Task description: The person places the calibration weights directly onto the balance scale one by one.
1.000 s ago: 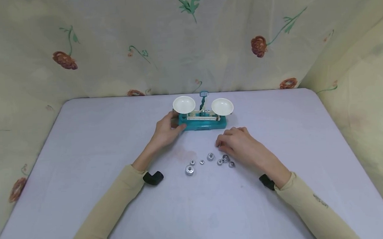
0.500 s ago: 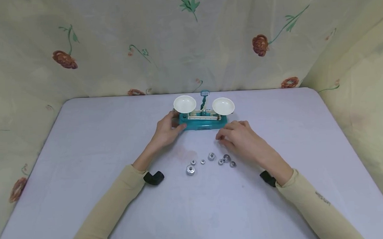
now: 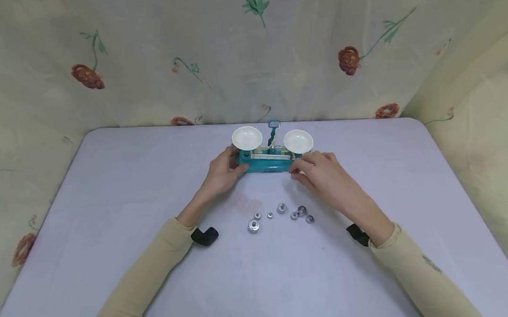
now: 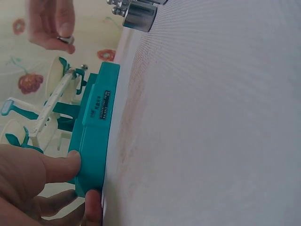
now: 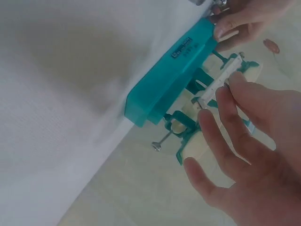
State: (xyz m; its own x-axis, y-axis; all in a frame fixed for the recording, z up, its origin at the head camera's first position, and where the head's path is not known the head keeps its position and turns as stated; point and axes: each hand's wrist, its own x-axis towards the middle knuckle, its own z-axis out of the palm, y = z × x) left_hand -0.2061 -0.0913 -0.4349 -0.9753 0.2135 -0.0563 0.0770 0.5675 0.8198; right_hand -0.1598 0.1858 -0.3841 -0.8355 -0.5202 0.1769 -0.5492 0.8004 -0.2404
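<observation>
A teal balance scale with two white pans stands near the table's far edge. My left hand grips the left end of its base, thumb on the front. Between the thumb and fingers of my right hand a small metal weight is pinched, mostly covered by the fingertips. That hand is held up at the base's right front, just below the right pan. The left pan holds nothing. Several silver knobbed weights lie in front of the scale, the biggest weight at the left.
A pale cloth covers the table. Behind it hangs a flowered curtain, which also runs down both sides. A black strap piece sits at the left wrist, another strap piece at the right.
My right hand has risen from beside the loose weights toward the right front of the scale, carrying the small weight. The left hand keeps its grip on the base.
</observation>
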